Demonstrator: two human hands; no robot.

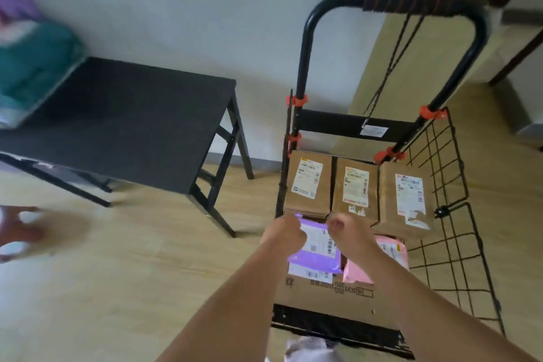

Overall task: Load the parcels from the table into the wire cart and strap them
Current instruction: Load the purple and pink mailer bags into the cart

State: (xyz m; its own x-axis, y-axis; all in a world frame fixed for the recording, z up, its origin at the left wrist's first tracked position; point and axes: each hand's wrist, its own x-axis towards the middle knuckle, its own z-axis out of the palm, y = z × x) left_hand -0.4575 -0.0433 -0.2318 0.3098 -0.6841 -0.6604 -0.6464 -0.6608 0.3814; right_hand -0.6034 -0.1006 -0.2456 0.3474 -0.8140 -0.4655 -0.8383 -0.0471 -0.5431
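The black wire cart [446, 214] stands at the right with its tall handle [332, 1] up. Three brown cardboard parcels [355, 188] with white labels stand in a row at its back. In front of them lies a purple mailer bag [318, 247] with a white label. My left hand [286, 233] grips its far left corner and my right hand [348, 231] grips its far right edge. A pink mailer bag [390, 256] lies to the right, partly under my right forearm. A flat cardboard sheet [338, 297] lines the cart floor. A dark strap cord [393, 62] hangs from the handle.
The black table [123, 123] stands to the left with a bare top, against a white wall. Teal and purple fabric [32, 56] lies at the far left. Something red and white [17, 232] is blurred on the wooden floor at the left edge.
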